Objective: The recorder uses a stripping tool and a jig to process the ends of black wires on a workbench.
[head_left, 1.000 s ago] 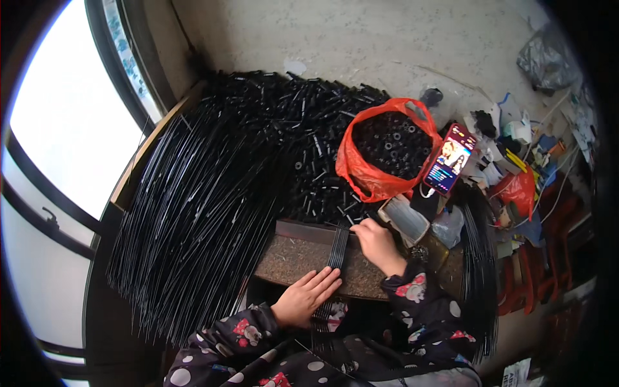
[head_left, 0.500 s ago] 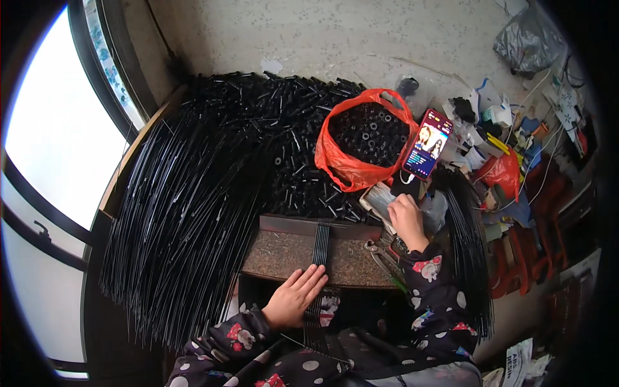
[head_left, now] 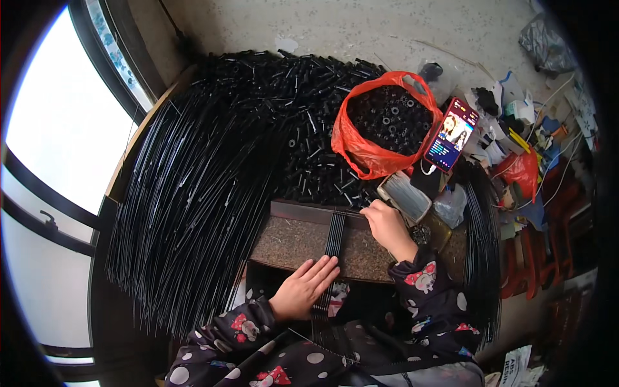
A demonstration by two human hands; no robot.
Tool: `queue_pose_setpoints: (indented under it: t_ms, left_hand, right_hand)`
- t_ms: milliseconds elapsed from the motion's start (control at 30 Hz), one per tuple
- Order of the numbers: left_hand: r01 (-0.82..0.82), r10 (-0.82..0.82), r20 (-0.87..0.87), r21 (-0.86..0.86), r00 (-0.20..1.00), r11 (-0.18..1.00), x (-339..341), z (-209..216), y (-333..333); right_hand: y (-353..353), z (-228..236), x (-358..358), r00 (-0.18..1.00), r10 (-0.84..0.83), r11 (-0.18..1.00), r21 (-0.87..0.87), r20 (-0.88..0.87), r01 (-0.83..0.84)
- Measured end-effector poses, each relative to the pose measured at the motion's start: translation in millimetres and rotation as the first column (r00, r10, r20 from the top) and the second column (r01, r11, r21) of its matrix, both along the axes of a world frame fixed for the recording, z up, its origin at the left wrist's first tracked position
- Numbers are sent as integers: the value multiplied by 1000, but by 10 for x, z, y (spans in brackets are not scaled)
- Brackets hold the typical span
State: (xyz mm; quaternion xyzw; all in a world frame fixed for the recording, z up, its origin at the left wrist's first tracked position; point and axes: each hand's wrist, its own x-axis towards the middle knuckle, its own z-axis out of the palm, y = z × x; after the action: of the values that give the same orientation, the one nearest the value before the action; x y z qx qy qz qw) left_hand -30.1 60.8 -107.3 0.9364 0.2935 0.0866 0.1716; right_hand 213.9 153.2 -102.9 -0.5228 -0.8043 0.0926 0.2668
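Observation:
My left hand (head_left: 305,288) lies flat, fingers stretched out, over a row of thin black rods (head_left: 334,235). The rods run side by side across a brown speckled board (head_left: 291,244), their far ends at a dark raised strip (head_left: 296,212). Close to those far ends, my right hand (head_left: 389,230) is closed in a pinch. A thin wire seems to extend from its fingertips along the strip; it is small and hard to see. Beside that hand, an open box (head_left: 405,197) holds many thin greyish wires.
Large bundles of black rods (head_left: 187,213) hang at left, another bundle (head_left: 480,238) at right. Behind the board spreads a pile of short black tubes (head_left: 306,135). A red plastic bag (head_left: 361,164) holds black rings; a lit phone (head_left: 451,135) leans beside it. Clutter fills the right.
My right hand has moved from the wire box left and nearer, to the rods' far ends. The box's contents now show. My left hand stays on the rods; the whole view has shifted slightly.

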Motion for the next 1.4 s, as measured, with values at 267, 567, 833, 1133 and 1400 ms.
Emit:
queue_pose_setpoints:
  t_ms: [267, 567, 833, 1133, 1400]
  left_hand:
    - [6, -6, -17, 0, 1000, 1000, 3, 2, 8]
    - [18, -18, -14, -9, 1000, 1000, -4, -3, 16]
    - [22, -21, 19, -42, 1000, 999, 2, 5, 17]
    - [18, -18, -14, -21, 1000, 1000, -19, 4, 17]
    - [35, -34, -44, 33, 998, 999, -40, -30, 9]
  right_hand:
    - [-23, 15, 2, 1000, -26, 999, 21, -8, 26]
    - [92, 24, -100, 999, 4, 1000, 1, 33, -5]
    - [126, 54, -120, 995, 52, 997, -60, 81, -47]
    - [202, 7, -98, 995, 89, 991, -101, 34, -85]
    - [187, 55, -133, 992, 95, 991, -100, 81, -87]
